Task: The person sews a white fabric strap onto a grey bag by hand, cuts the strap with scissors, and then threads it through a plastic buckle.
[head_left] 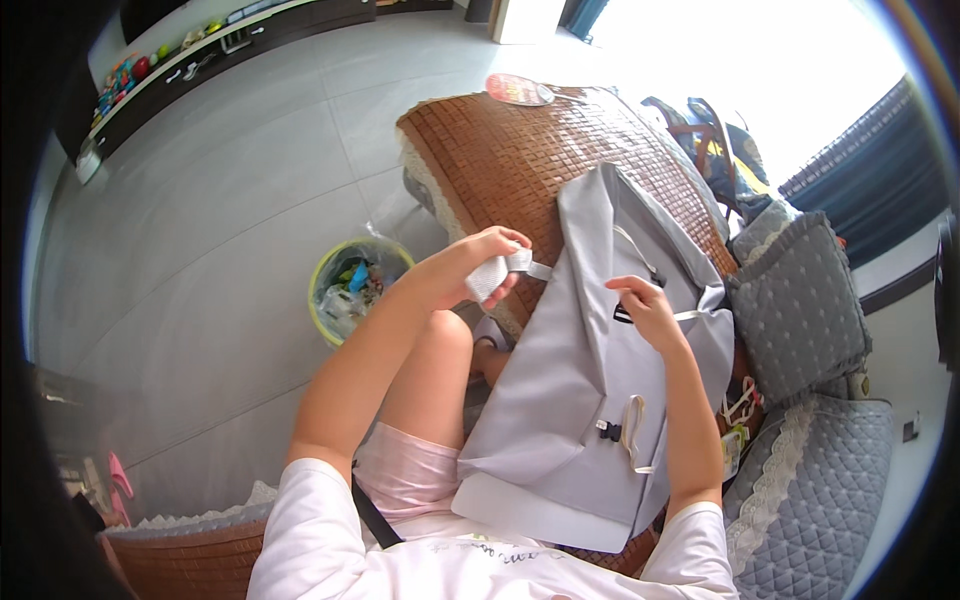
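My left hand (495, 262) grips a folded white webbing strap (488, 278), whose narrower end runs toward a large grey fabric bag (550, 420). The bag lies across my right leg and the woven-mat seat. My right hand (645, 310) is over the bag, index finger stretched out and the others bent, beside a black buckle (621, 312); I see nothing held in it. Lower on the bag are another black buckle (609, 430) and a looped cream strap (634, 435).
A lined bin (330, 310) with rubbish stands on the floor left of the seat (470, 150). A round fan-like object (515, 88) lies at its far end. Grey quilted cushions (795, 300) sit at right. A low cabinet (160, 85) runs along the far left wall; pink slippers (120, 485) lie lower left.
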